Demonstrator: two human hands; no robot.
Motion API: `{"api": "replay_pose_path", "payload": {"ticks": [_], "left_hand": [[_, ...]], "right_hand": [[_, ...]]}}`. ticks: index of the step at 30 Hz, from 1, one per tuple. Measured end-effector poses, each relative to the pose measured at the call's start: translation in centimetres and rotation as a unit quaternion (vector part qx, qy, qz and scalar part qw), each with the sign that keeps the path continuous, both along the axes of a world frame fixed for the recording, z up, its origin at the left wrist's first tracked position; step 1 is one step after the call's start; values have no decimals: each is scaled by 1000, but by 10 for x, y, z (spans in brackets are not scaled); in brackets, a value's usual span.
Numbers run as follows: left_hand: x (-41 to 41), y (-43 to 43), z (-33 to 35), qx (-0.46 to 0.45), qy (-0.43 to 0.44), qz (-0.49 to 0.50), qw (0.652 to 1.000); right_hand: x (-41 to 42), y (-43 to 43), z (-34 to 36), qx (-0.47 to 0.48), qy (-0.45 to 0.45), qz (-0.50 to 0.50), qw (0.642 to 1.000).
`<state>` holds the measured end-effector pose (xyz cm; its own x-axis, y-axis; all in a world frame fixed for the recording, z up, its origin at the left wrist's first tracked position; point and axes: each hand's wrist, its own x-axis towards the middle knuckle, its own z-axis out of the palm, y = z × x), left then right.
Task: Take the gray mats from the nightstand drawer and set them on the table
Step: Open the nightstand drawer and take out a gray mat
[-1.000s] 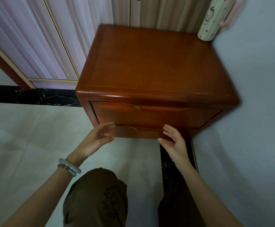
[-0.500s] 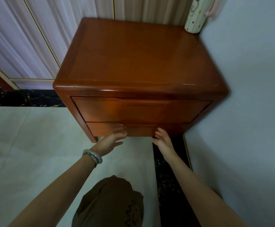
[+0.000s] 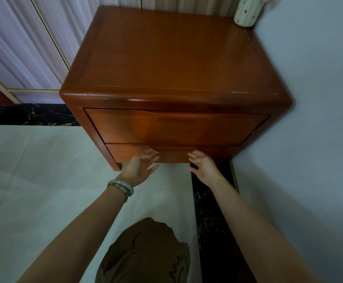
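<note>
A reddish-brown wooden nightstand [image 3: 172, 58] stands against the wall, with two drawers, both closed. The upper drawer [image 3: 176, 127] has a carved recess along its top edge. My left hand [image 3: 140, 168], with bracelets on the wrist, reaches to the lower drawer [image 3: 172, 154]; its fingers are spread and touch the drawer front near the recess. My right hand [image 3: 204, 167] is also spread, fingertips at the lower drawer's front, to the right. Neither hand holds anything. No gray mats are visible.
A cream cup with heart prints [image 3: 247, 11] stands on the nightstand's back right corner. A pale wall [image 3: 309, 119] is on the right, striped cabinet doors [image 3: 23, 48] on the left. My knee [image 3: 146, 254] is below, over a light tiled floor [image 3: 34, 190].
Both hands have stayed at the lower drawer's front. My head has risen slightly, so the nightstand top fills more of the view. The drawers have stayed closed.
</note>
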<state>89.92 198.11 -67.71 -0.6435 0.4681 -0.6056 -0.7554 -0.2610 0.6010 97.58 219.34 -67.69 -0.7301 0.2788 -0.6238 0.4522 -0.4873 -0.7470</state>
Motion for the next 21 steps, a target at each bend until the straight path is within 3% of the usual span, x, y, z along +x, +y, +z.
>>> {"api": "replay_pose_path", "payload": {"ticks": [11,21], "left_hand": [[34,-40,-11,28,-46,-70,996],[73,-66,-10,53,-79,-108,990]], "right_hand": [[57,-30,8,45,-30,34,998],[112,-24,5,0,-40,111,993]]}}
